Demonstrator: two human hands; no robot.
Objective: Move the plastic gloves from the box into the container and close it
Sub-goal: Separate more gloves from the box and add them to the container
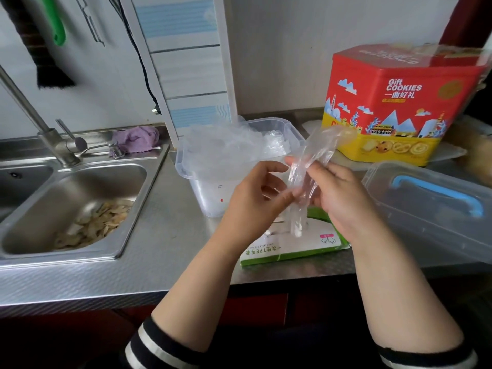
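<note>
I hold a thin plastic glove (306, 179) between both hands, straight above the green-and-white box (292, 249) at my six o'clock. My right hand (343, 198) pinches its middle; my left hand (255, 198) curls loosely at its lower end, fingertips touching the film. The film is limp and clingy, so I judge it best to bunch it, carry it toward eleven o'clock and push it well down into the container (292, 131). That clear tub already holds a crumpled heap of gloves rising to the rim. Its lid (431, 203), blue-handled, lies at three o'clock. At one o'clock stands a cookie tin (394, 107); the sink (74, 206) at nine o'clock holds peelings.
</note>
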